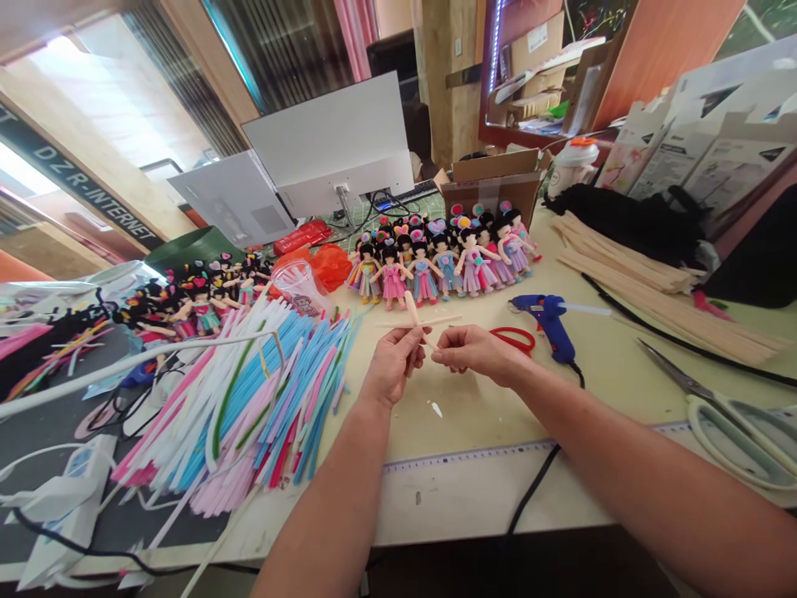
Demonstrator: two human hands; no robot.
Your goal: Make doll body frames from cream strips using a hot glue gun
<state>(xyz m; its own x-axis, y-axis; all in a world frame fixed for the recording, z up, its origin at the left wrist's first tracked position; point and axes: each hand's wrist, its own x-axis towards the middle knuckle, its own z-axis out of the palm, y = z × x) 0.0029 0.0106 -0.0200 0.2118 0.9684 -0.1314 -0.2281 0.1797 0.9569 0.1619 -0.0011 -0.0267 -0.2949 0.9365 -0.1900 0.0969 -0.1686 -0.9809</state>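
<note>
Over the middle of the table, my left hand (395, 361) is closed on a beige pipe cleaner piece (411, 309). A thick folded part of it stands up above my fingers, and thin strands reach out to both sides. My right hand (471, 347) pinches a short beige end of the piece, just to the right of my left hand. The fingers partly hide where the strands meet. Just beyond my hands stands a group of pipe cleaner dolls (442, 266) in colourful dresses. A small white scrap (436, 409) lies on the table below.
Many coloured pipe cleaners (249, 399) lie to the left. To the right are a blue glue gun (548, 320), red-handled scissors (515, 339), large scissors (716, 407) and bundles of beige pipe cleaners (672, 299). A ruler strip (466, 457) runs near the front edge; a monitor (336, 141) stands behind.
</note>
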